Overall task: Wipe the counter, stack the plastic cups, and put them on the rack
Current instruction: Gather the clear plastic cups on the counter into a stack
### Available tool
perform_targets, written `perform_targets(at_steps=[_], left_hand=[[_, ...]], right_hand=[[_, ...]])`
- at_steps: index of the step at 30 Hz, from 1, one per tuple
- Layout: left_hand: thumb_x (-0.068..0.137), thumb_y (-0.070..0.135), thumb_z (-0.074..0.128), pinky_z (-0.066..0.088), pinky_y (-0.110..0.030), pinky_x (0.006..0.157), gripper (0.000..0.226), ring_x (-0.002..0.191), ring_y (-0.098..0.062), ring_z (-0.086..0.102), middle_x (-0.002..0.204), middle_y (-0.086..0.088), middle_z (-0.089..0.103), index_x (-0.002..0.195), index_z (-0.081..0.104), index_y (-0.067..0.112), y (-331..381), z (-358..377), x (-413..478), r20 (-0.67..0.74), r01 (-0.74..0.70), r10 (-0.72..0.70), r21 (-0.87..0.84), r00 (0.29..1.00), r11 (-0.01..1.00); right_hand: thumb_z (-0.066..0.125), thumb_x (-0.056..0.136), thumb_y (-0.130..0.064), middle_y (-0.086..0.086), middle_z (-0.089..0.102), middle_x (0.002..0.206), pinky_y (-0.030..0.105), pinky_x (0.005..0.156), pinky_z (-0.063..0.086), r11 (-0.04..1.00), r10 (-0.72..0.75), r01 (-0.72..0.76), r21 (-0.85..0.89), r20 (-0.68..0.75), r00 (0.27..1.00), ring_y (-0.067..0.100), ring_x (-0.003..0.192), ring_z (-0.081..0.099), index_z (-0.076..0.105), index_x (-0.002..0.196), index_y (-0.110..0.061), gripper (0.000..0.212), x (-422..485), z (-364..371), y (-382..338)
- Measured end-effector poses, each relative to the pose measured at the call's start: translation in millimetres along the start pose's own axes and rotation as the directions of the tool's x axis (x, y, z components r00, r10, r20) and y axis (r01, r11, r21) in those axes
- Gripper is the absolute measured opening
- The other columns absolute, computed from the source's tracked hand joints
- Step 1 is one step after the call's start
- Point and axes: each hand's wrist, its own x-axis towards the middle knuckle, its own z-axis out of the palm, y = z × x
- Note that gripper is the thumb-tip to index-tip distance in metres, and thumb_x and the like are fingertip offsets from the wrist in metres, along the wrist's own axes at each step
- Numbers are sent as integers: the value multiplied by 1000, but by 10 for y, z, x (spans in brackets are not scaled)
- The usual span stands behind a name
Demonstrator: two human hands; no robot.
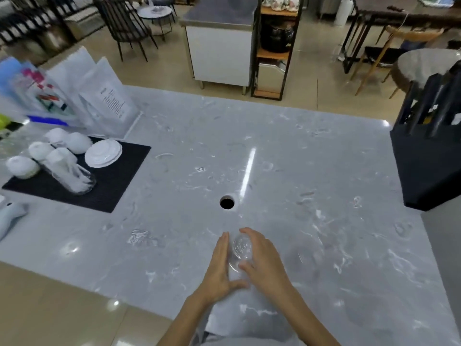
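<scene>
**Cup between both hands, just my side of the hole**

I have a clear plastic cup [241, 247] caught between both hands, a little nearer me than the hole [227, 203] in the counter [299, 171]. My left hand [219, 265] lies flat against the cup's left side with its fingers straight. My right hand [267, 260] curls over it from the right, fingers across the top and thumb below. The cup's base faces up at me. I cannot tell whether it is one cup or two already nested, because the plastic blurs into the stone.

To stack well, I judge the grip should be light, since thin plastic will buckle if squeezed. I would line the rims up squarely and slide one cup into the next without forcing it, so they do not jam or skid on the slick top.

The counter is pale grey marble, glossy, with a bright streak of lamp glare just right of the hole. Well left of the hole a black mat [117, 181] carries upturned white bowls [22, 167], stacked plates [103, 153] and a clear bundle [72, 176] on its side, which may be more cups. Beyond the mat stand white bags [104, 96]. A pale cloth [10, 216] lies at the far left edge. Far right of the hole sits a tall black block [424, 171]. Beyond the hole, past the counter's far edge, I see tan floor, a white cabinet [219, 53], a shelf [274, 53] and chairs [127, 28]. I cannot say which of these is the rack
</scene>
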Motion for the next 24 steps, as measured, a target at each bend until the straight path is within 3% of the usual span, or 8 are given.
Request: perform_targets(at_steps=[4,8,11,15,18,20,22,24], left_hand=[[78,62,74,14,-55,124,95,149,1,30,158,11,41,153,27,31,100,112,81,-97,-9,13,44,995,999],[75,60,75,-4,-50,125,79,133,35,13,136,52,40,141,34,45,147,255,229,-112,-38,53,137,992,990],[75,55,78,-5,-55,124,81,128,40,3,130,43,48,142,38,35,172,308,293,-90,-46,64,185,994,982],[71,62,70,-3,-66,120,89,126,41,-9,131,27,49,144,38,24,131,320,307,-114,-105,129,198,985,975],[71,67,69,-13,-64,119,102,135,34,-3,139,10,46,149,37,10,146,358,311,-93,-125,154,261,984,957],[72,70,71,-31,-50,114,101,148,9,17,145,15,42,151,31,22,246,417,332,-17,-121,133,313,991,942],[71,73,68,-42,-37,105,96,151,-14,29,144,32,29,147,23,36,362,508,378,39,-149,145,343,989,928],[71,75,66,-45,-38,101,102,152,-12,26,150,32,25,153,17,37,441,619,439,64,-148,134,337,989,930]], right_hand=[[65,88,-46,-1,17,166,51,119,-13,929,-36,57,-366,62,997,29,153,-5,14,158,-31,88,-24,-106,106],[77,76,-50,11,26,163,54,116,-16,871,62,-163,-464,-225,972,42,151,7,29,155,-30,94,-259,-359,333],[67,91,-40,4,16,166,47,120,12,886,339,-392,-247,-230,912,34,150,17,24,156,-36,78,-499,-513,656],[66,93,-39,-3,27,154,38,103,48,920,391,-368,132,-313,865,20,134,43,27,149,-51,69,-949,-786,861],[64,85,-55,-20,39,137,19,86,49,935,352,-280,219,-466,812,-2,120,50,27,146,-60,72,-1149,-1151,759],[65,84,-55,-29,41,135,12,80,46,953,295,-214,214,-504,812,-6,121,50,31,147,-57,71,-1154,-1376,616],[68,87,-52,-29,41,138,7,82,47,971,219,-140,194,-483,848,-3,124,49,34,146,-56,68,-1060,-1465,468],[68,88,-51,-25,41,141,7,92,42,986,134,-79,148,-416,900,-2,128,46,38,145,-54,64,-871,-1419,345]])
